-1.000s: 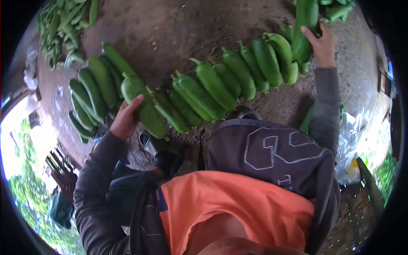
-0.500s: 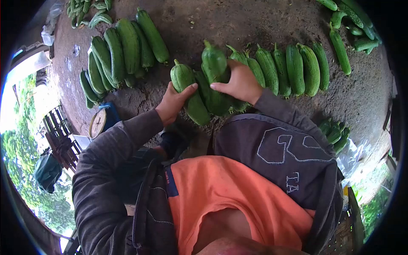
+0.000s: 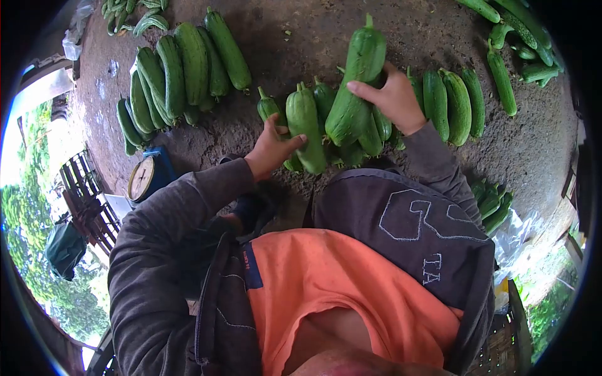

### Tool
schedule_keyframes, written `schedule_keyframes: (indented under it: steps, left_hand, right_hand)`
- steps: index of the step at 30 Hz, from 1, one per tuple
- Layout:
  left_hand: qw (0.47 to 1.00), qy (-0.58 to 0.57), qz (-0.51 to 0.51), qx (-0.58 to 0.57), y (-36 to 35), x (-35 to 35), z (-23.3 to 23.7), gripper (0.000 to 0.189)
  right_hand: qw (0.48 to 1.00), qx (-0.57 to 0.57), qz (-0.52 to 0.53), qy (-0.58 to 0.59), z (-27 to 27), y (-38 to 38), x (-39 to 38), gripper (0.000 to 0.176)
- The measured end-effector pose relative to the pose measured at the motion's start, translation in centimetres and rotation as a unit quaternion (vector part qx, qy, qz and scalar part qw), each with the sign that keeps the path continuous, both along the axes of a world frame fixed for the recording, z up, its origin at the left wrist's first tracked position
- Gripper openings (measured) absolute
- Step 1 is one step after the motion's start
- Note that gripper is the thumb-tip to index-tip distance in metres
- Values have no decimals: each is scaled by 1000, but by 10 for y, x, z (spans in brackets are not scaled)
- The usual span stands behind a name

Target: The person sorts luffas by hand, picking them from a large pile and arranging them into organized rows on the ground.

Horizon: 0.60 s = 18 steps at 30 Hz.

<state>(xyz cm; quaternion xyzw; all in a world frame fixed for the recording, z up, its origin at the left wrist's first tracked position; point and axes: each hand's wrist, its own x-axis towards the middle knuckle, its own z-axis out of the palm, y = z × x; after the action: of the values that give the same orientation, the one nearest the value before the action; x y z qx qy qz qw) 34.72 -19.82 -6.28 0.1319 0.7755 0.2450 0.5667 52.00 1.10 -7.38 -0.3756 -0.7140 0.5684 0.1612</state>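
My right hand (image 3: 394,100) grips a large green gourd (image 3: 356,88), raised and tilted above the row of gourds, its stem pointing away from me. My left hand (image 3: 274,149) is around a lighter green gourd (image 3: 302,116) at the left end of that row, with the thumb on its near side and fingers reaching between it and a smaller gourd (image 3: 266,106) beside it. Under and beside the raised gourd lie more gourds, one of them (image 3: 323,97) just right of the left-hand one. The row goes on to the right of my right hand with several gourds (image 3: 435,103).
A second group of long gourds (image 3: 191,62) lies at the upper left, near a round-dial scale (image 3: 142,178). More green vegetables (image 3: 501,78) lie at the far right. A small pile (image 3: 494,203) and clear plastic (image 3: 523,235) are at the lower right.
My right hand has moved right and away from me, and the gourd in it is lifted higher. My left hand has shifted slightly right and nearer to me.
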Motion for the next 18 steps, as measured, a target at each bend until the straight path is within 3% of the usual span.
schedule_keyframes:
  steps: [1, 9, 14, 18]
  left_hand:
    - [1000, -9, -12, -1, 2, -2, 0, 95]
    - [996, -33, -83, -16, 8, -17, 4, 91]
    - [992, -13, -121, -8, 10, -30, 7, 88]
    - [991, -1, -133, -5, 8, -36, -1, 84]
  right_hand:
    - [999, -17, -10, 29, -7, 2, 2, 58]
    - [995, 84, 13, -48, -9, 20, 22, 66]
    - [962, 157, 53, -215, 1, 56, 63, 65]
    - [906, 181, 146, -354, 9, 39, 58, 59]
